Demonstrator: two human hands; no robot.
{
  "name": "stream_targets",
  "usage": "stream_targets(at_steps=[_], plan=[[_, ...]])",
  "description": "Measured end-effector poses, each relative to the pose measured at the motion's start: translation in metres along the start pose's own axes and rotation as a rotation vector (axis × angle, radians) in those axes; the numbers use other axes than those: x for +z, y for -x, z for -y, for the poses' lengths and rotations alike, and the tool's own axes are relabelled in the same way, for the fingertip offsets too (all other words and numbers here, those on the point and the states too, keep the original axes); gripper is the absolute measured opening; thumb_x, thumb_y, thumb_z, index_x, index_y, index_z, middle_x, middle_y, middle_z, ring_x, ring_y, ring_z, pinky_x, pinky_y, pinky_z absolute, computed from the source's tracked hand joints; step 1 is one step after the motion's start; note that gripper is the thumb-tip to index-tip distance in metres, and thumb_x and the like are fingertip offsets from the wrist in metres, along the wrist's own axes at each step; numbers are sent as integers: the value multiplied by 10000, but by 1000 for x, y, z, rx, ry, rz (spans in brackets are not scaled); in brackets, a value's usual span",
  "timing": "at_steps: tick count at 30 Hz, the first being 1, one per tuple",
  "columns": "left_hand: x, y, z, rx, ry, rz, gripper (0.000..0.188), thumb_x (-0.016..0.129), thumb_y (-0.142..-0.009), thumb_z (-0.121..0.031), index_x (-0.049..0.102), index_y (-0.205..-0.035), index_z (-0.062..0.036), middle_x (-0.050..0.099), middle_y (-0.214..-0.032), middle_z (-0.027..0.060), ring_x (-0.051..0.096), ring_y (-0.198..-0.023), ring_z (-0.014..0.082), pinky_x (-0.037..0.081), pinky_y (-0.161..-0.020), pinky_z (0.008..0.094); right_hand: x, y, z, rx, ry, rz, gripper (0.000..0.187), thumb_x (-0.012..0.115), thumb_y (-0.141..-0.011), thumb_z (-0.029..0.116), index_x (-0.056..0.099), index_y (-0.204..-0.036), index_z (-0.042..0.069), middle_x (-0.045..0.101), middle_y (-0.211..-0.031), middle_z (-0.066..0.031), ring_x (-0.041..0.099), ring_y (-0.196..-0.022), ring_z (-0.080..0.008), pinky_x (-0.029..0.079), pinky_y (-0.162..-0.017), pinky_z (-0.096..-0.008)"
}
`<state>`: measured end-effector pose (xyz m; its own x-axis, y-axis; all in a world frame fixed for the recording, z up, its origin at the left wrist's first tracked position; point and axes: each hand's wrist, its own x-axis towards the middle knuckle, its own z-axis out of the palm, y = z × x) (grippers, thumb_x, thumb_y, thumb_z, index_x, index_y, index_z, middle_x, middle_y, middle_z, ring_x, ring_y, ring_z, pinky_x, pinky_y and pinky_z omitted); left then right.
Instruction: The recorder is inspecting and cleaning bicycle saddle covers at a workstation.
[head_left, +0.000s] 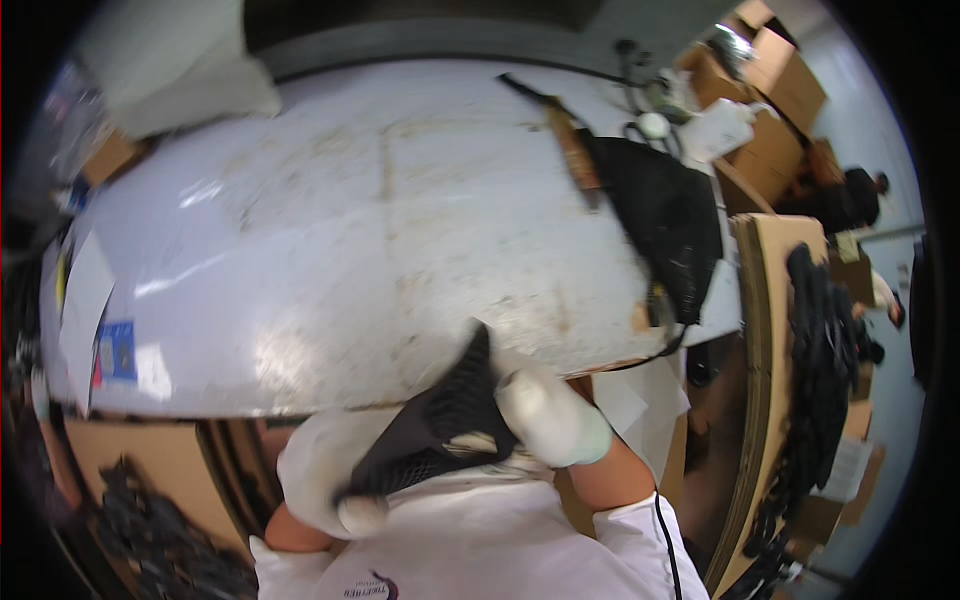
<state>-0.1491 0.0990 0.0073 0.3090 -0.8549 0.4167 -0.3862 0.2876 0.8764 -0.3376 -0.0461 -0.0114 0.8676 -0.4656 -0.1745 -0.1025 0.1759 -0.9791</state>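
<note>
Both my hands wear white gloves and hold a black curved piece (pixel 425 430) in front of my body, by the table's near edge. One end of it narrows to a point that sticks up. Its lower part has a mesh-like texture, and pale glove or cloth shows through an opening in it. My left hand (pixel 320 470) grips the lower left end, thumb in front. My right hand (pixel 550 415) is closed at the upper right side, its fingers partly hidden and blurred. What kind of article the black piece is, I cannot make out.
The scuffed white table (pixel 300 270) spreads ahead. A black cloth item (pixel 660 210) lies at its right beside a brown-handled tool (pixel 575 150). A white bottle (pixel 715 130) and cardboard boxes (pixel 765 150) stand farther back. Black pieces lie heaped on cardboard, right (pixel 820 350) and left (pixel 160 530).
</note>
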Motion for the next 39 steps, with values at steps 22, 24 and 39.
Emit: stream_targets(at_steps=[22, 24, 39], plan=[[17, 32, 107, -61, 596, -511, 645, 426, -1092, -472, 563, -1410, 73, 659, -1320, 190, 650, -1177, 342, 505, -1056, 439, -36, -4, -35, -38, 361, -91, 502, 678, -982, 498, 722, -1011, -2, 689, -724, -118, 689, -633, -247, 551, -627, -387], [14, 15, 98, -238, 920, -620, 669, 447, -1100, -510, 525, -1464, 46, 632, -1388, 137, 604, -1281, 292, 450, -1143, 403, -38, 10, -30, 85, 116, 87, 523, 679, -1004, 514, 680, -933, -4, 577, -565, -54, 585, -468, -127, 471, -457, -301], [16, -25, 76, -491, 567, -165, 435, 585, -1069, -272, 608, -1324, 79, 659, -1294, 219, 661, -1121, 372, 554, -972, 484, -121, 121, 3, -393, -448, -1157, 478, 621, -1067, 408, 621, -949, -56, 466, -509, -53, 451, -339, -196, 368, -347, -352]])
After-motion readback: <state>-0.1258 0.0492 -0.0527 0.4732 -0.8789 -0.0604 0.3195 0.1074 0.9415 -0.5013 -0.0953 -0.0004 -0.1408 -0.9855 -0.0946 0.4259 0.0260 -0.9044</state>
